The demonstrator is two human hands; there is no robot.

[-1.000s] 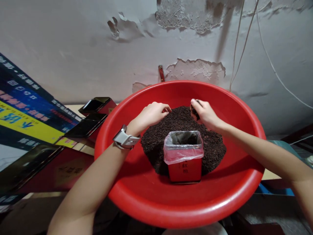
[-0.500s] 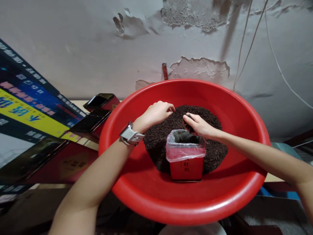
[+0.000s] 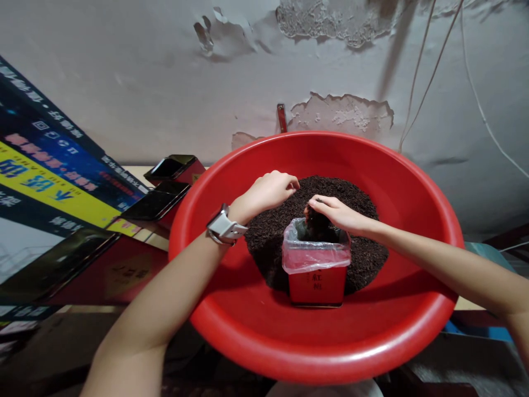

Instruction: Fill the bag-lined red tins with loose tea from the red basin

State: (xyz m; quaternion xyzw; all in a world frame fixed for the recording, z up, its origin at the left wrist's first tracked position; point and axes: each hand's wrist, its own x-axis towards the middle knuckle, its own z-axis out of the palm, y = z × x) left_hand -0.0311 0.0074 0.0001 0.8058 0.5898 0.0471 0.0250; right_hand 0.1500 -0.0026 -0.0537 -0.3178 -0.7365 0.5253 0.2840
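Observation:
A big red basin (image 3: 256, 331) holds a heap of dark loose tea leaves (image 3: 363, 259). In front of the heap stands a small red square tin (image 3: 316, 285) lined with a clear plastic bag (image 3: 316, 256). My right hand (image 3: 336, 214) hovers over the tin's mouth, fingers curled around a clump of tea leaves that hangs down into the bag. My left hand (image 3: 268, 191), with a white watch (image 3: 225, 227) on the wrist, rests curled on the far left side of the heap, fingertips dug into the leaves.
Several red boxes with dark glossy lids (image 3: 159, 199) lie to the left of the basin. A printed blue and yellow banner (image 3: 45, 176) leans at far left. Behind is a peeling grey wall (image 3: 165, 82) with thin cables (image 3: 417, 71) hanging at right.
My right hand carried a clump of leaves from the back of the heap forward to the tin's mouth. My left hand stayed on the heap.

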